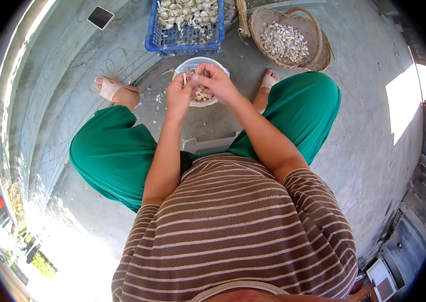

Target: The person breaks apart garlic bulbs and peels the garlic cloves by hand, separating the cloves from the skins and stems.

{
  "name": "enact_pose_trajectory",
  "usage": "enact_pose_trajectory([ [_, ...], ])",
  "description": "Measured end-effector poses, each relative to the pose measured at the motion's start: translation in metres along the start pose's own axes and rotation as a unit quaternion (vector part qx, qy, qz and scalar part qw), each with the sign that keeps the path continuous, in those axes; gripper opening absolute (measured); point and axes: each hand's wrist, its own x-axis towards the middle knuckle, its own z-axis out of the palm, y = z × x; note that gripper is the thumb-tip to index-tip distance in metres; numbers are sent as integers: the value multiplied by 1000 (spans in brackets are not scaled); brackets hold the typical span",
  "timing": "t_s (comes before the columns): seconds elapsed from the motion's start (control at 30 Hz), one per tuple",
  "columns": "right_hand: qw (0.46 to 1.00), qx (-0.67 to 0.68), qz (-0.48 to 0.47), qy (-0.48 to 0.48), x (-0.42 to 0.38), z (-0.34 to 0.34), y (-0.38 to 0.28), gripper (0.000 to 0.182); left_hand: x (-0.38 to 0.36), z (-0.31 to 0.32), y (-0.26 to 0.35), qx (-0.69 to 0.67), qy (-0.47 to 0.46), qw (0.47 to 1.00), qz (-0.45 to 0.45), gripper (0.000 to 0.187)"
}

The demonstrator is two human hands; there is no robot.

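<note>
My left hand (177, 96) and my right hand (216, 84) meet over a white bucket (218, 62) on the floor between my feet. A short pale garlic stem (185, 78) sticks up from the closed fingers of my left hand; the rest of that garlic is hidden. My right fingers are pinched together against the left thumb, and what they hold is covered. Pale garlic pieces (202, 95) lie in the bucket below. Beyond it, a blue plastic crate (183, 49) holds many garlic bulbs (185, 12).
A wicker basket (319, 60) with separated garlic cloves (284, 42) stands at the back right, beside a straw bundle (243, 20). A phone (101, 17) lies on the floor at the upper left. Peel scraps (159, 97) are scattered left of the bucket.
</note>
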Motion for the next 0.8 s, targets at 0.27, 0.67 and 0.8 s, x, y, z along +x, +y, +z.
enact_pose_trajectory([
  [0.27, 998, 55, 11, 21, -5, 4, 0, 14, 1, -3, -11, -185, -41, 981, -50, 7],
  [0.67, 977, 197, -32, 70, -3, -8, -3, 14, 3, -4, 0, -249, -83, 959, -106, 15],
  [0.8, 994, -87, -55, 44, -7, 6, -23, 16, 1, -5, -2, -221, -108, 963, -113, 17],
])
